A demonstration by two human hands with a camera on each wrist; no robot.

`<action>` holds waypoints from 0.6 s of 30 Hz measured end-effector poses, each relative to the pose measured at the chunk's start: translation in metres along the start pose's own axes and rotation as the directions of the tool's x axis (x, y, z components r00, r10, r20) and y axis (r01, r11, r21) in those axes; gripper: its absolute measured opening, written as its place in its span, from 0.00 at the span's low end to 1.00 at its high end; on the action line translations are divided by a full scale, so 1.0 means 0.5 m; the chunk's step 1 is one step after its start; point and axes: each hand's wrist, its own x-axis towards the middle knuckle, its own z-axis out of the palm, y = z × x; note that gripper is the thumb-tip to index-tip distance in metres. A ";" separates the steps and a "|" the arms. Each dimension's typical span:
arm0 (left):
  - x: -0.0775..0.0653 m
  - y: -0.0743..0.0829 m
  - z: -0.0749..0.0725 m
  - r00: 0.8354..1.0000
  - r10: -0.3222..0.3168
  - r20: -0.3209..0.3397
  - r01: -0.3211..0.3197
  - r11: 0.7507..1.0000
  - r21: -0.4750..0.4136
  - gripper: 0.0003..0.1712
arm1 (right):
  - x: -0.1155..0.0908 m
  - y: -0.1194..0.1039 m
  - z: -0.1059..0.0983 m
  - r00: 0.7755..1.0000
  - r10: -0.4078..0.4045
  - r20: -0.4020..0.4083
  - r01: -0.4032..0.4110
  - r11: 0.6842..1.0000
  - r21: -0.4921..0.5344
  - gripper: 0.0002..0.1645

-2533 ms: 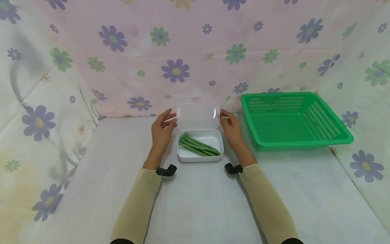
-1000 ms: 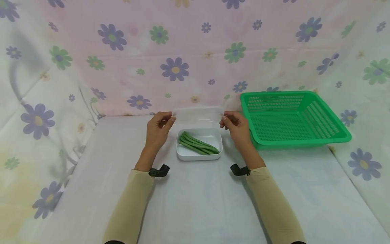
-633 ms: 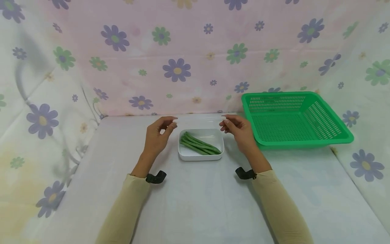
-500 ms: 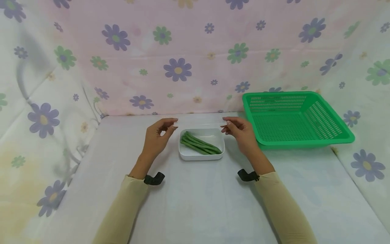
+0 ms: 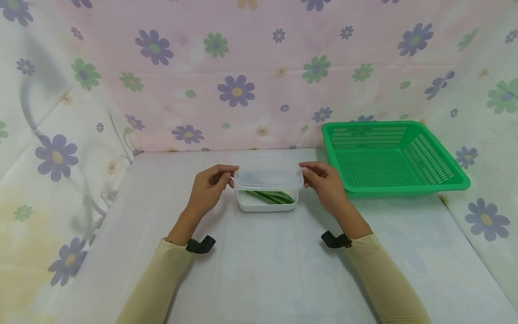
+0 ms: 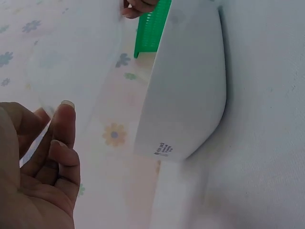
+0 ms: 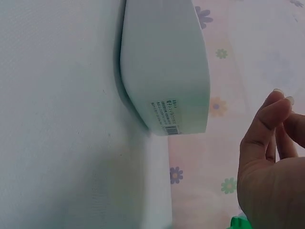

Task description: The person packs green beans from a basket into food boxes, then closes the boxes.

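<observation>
A clear plastic lid [image 5: 269,178] is held tilted above the back part of a white rectangular food container [image 5: 267,208]. My left hand [image 5: 208,188] pinches its left end and my right hand [image 5: 327,185] pinches its right end. Inside the container lies a bundle of green beans [image 5: 274,196], its rear portion covered by the lid. In the left wrist view the container's side [image 6: 186,86] stands apart from the fingers, and the see-through lid [image 6: 76,62] reaches up from them. The right wrist view shows the container's labelled end [image 7: 164,71] beside my curled right fingers.
A green perforated plastic basket [image 5: 394,166] stands at the right, close to my right hand. White cloth [image 5: 267,265] covers the table. A flowered curtain [image 5: 259,54] hangs behind and at both sides.
The lid has come down and forward from behind the container, tilting over the beans and hiding their back part. Both hands moved with it toward me and spread slightly apart.
</observation>
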 end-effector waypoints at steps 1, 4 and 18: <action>0.000 0.001 0.000 1.000 -0.013 0.002 0.013 1.000 0.005 0.13 | -0.001 -0.002 0.001 1.000 0.009 -0.001 -0.009 1.000 -0.001 0.18; -0.001 0.005 0.001 0.998 -0.068 0.014 0.067 0.997 0.034 0.14 | -0.003 -0.004 0.002 1.000 0.031 0.002 -0.031 0.999 -0.006 0.21; -0.005 -0.001 0.001 0.931 -0.363 -0.048 0.362 0.932 -0.018 0.21 | -0.004 0.020 0.015 0.996 0.075 -0.048 -0.081 0.986 -0.145 0.24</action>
